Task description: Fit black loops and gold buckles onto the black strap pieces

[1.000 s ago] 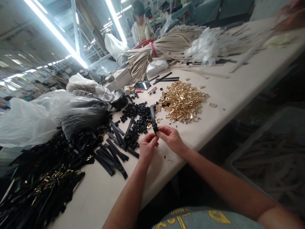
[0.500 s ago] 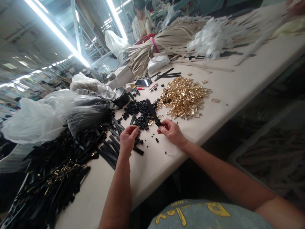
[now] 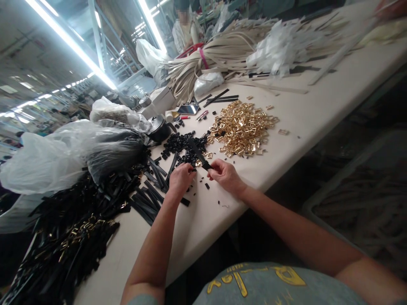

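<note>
My right hand [image 3: 226,176] pinches the near end of a black strap [image 3: 197,151], which points up and to the left over a heap of small black loops [image 3: 181,144]. A band crosses the strap close to my fingers. To its left, my left hand [image 3: 182,180] is closed at the fingertips, with a small dark piece between them, too small to name for sure. A pile of gold buckles [image 3: 243,129] lies beyond my right hand. Black strips [image 3: 144,203] lie to the left of my left hand.
Finished-looking black straps with gold buckles [image 3: 76,231] are heaped at the left. Plastic bags [image 3: 63,148], a dark lidded pot [image 3: 159,128] and a phone [image 3: 188,109] stand or lie behind. Beige strips [image 3: 216,53] are bundled farther back. A person [image 3: 184,31] is in the background.
My left hand has moved right, nearer to the strap, and a dark piece now shows at its fingertips. The strap in my right hand has tipped lower and leftward.
</note>
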`<state>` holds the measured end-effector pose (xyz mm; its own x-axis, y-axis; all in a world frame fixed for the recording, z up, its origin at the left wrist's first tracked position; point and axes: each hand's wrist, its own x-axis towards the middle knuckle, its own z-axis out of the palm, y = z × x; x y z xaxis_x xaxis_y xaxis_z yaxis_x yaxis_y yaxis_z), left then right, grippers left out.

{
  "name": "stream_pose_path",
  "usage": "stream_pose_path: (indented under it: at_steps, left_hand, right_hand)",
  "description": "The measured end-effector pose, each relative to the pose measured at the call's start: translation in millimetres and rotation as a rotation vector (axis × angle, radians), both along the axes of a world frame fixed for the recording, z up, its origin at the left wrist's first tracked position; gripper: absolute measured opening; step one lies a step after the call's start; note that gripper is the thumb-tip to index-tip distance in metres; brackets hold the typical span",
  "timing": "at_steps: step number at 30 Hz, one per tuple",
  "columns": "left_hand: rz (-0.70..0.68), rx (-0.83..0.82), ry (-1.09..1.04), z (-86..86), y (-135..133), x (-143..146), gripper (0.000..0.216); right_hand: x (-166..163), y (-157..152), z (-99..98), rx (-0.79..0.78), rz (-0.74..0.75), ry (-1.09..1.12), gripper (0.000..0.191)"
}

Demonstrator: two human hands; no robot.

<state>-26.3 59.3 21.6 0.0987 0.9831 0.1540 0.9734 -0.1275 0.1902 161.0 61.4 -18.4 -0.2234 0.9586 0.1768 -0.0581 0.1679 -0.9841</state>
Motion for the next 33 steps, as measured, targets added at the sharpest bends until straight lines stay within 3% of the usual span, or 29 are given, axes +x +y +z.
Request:
stream_pose_path:
  at_steps: [3, 9, 13, 20, 33]
  left_hand:
    - [0.093, 0.031, -0.166, -3.3, -5.4, 0.4, 0.004]
    - [0.263, -0.151, -1.102, -7.2, -26.9, 10.8, 0.032]
    - [0.303, -0.185, -1.440, -7.5, -38.2, 23.4, 0.036]
    - [0.294, -0.170, -1.562, -8.0, -35.8, 32.3, 0.037]
    - [0.190, -0.046, -1.457, -10.7, -35.0, 23.7, 0.030]
  right_hand:
    - [-0.5, -0.3, -1.3, 0.010, 0.003, -0.021, 0.006]
    - [0.3, -2.1, 3.8, -0.020, 0.052, 0.028, 0.008]
    - [1.0, -4.3, 9.0, -0.039, 0.107, 0.063, 0.015]
    - [0.6, -4.8, 7.6, -0.029, 0.155, 0.049, 0.022]
    - [-0.4, -5.9, 6.3, 0.045, 0.148, -0.105, 0.013]
